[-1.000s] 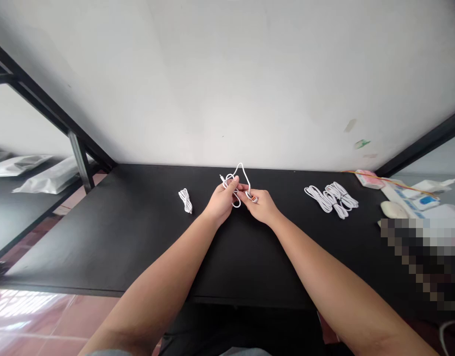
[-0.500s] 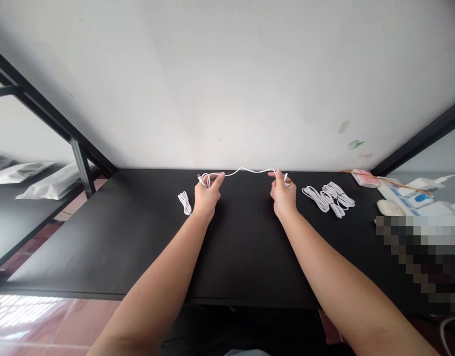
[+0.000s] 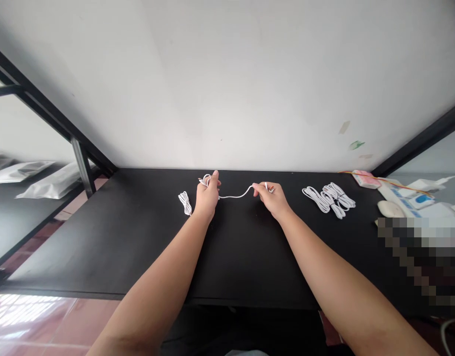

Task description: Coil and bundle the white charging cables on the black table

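A thin white cable sags between my two hands above the black table. My left hand is closed round a small bunch of coils at one end of it. My right hand pinches the other end, with the plug sticking out past the fingers. A small tied white cable bundle lies just left of my left hand. Several loose white cable coils lie to the right of my right hand.
The table stands against a white wall. At the far right are a pink box, white-and-blue packets and a blurred patch. Black frame bars rise at the left, with clear bags on the neighbouring surface.
My hands first pulled apart and drew the cable taut. Now the right hand has come back toward the left, so the cable sags. The left hand keeps its coils.
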`<state>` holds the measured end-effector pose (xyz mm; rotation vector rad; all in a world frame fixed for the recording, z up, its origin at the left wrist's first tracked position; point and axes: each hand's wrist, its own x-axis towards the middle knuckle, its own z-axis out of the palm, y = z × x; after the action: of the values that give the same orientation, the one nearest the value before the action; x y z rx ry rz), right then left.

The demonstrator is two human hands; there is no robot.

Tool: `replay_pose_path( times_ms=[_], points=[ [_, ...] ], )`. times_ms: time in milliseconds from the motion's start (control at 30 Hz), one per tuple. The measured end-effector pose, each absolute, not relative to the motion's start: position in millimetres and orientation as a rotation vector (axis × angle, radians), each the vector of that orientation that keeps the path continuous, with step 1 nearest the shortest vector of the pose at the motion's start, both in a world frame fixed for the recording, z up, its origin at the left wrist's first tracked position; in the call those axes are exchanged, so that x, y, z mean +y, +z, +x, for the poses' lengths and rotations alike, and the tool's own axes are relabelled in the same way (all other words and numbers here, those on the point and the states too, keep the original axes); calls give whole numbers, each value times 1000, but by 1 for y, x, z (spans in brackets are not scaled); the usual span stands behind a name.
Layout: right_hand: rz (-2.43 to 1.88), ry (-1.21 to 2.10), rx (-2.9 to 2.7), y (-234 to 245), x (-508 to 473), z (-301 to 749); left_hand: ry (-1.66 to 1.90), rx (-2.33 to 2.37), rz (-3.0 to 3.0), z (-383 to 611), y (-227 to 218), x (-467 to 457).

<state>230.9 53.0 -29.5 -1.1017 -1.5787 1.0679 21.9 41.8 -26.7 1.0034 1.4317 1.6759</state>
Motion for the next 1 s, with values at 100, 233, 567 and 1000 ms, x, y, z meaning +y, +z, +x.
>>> replay_pose_path(
  times_ms=[100,233,567,1000],
  points=[
    [-1090,1085,-1720,-22,44,227,1616,1448,1152,24,-24,38],
    [-1094,1069,-1886,-15,34,221,1569,1445,1231,28,-21,33],
    [-1112,1129,-1633,-27,45,224,1615,1510,1307,24,-12,28],
    [-946,1343,-1300,-22,43,216,1080,1285,1989,43,-7,12]
  ],
)
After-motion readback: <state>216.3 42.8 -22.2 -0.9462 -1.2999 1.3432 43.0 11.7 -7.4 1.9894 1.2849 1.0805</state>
